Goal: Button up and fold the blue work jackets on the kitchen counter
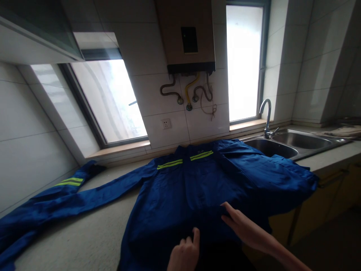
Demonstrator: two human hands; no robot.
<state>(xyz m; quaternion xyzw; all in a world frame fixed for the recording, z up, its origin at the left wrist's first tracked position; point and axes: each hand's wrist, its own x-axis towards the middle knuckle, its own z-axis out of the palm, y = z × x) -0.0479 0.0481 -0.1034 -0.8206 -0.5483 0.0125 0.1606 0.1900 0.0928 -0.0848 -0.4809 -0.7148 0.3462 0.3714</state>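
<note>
A dark blue work jacket (169,195) with yellow-green reflective stripes lies spread over the counter, front up, collar toward the wall. My left hand (184,252) is at its lower front, fingers curled against the cloth and thumb sticking up; the fabric under the fingers is hard to see. To the right, my right hand (239,224) reaches over the lower front, thumb and forefinger apart with a gap between them. Its other fingers are hidden. One sleeve stretches left along the counter, beside another striped blue piece (70,184). The other sleeve lies bunched at the right edge.
A double steel sink (306,141) with a faucet (266,116) is set into the counter (93,233) at the right. A water heater (186,37) with pipes hangs on the tiled wall between two windows. Yellowish cabinets (324,203) stand below the counter.
</note>
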